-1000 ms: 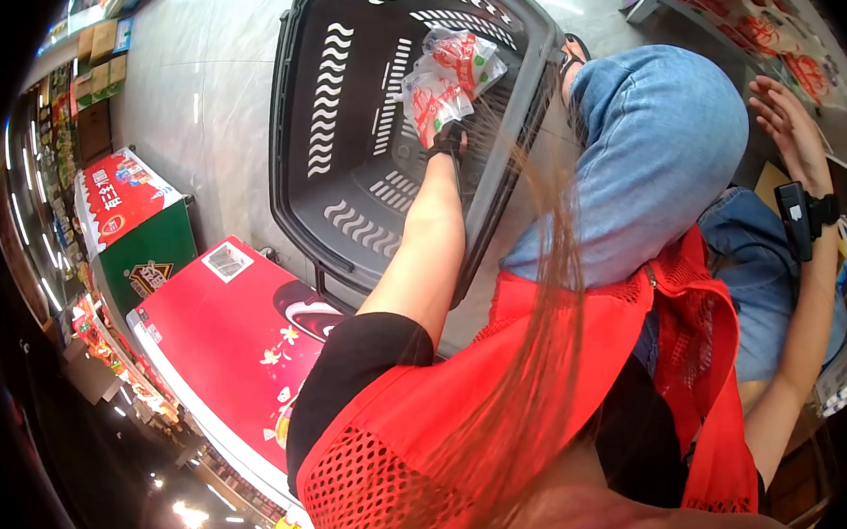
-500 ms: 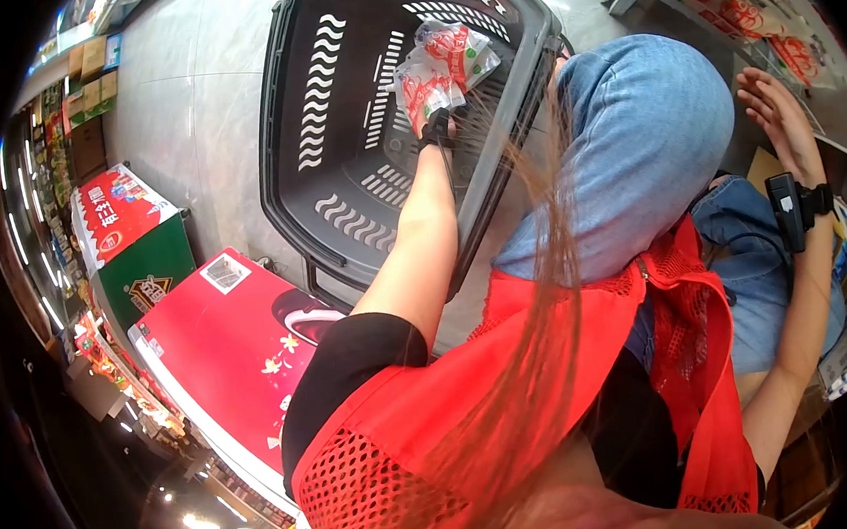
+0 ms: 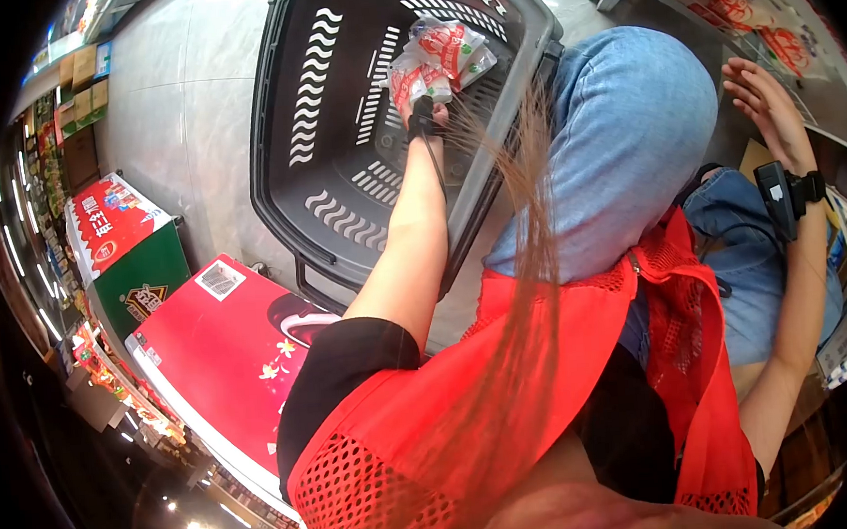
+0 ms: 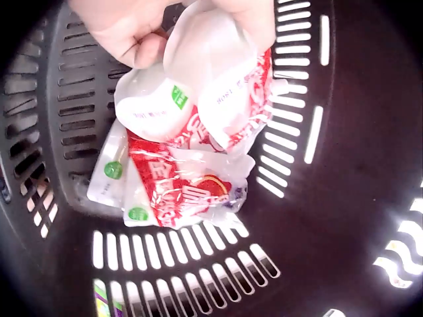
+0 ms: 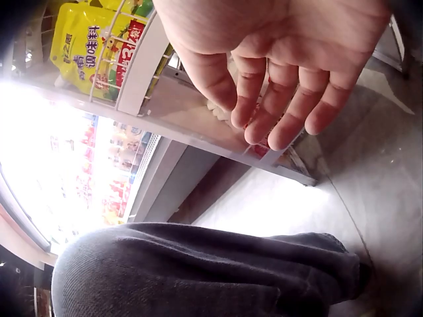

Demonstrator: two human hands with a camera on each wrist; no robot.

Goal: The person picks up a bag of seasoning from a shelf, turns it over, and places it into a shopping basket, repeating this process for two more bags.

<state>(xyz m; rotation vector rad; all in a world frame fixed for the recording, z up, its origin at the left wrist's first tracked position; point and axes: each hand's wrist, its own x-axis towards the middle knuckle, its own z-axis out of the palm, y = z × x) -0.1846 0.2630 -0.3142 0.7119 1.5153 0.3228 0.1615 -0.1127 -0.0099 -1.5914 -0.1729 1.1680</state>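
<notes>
Inside a dark grey shopping basket (image 3: 329, 178), my left hand (image 3: 428, 118) is at a bunch of clear-and-white plastic packets (image 3: 447, 52) with red printing. In the left wrist view, its thumb and fingers grip the upper packets (image 4: 208, 63), whose white backs face the camera. Below them lie more packets (image 4: 192, 191) with red fronts and green labels, against the slotted basket wall. My right hand (image 5: 277, 66) holds nothing. Its fingers are relaxed and slightly bent, beside a white wire rack (image 5: 125, 59).
A red box (image 3: 214, 326) with a floral print stands beside the basket, and a red-and-green carton (image 3: 131, 234) is farther left. At right, a shelf (image 3: 826, 109) holds red-printed bags. Yellow pouches (image 5: 82, 53) sit in the rack. My denim-covered knee (image 3: 630, 145) is beside the basket.
The head view has shifted slightly, so basket, boxes and arms appear a little farther left. My left hand stays on the packets in the basket; my right hand stays free.
</notes>
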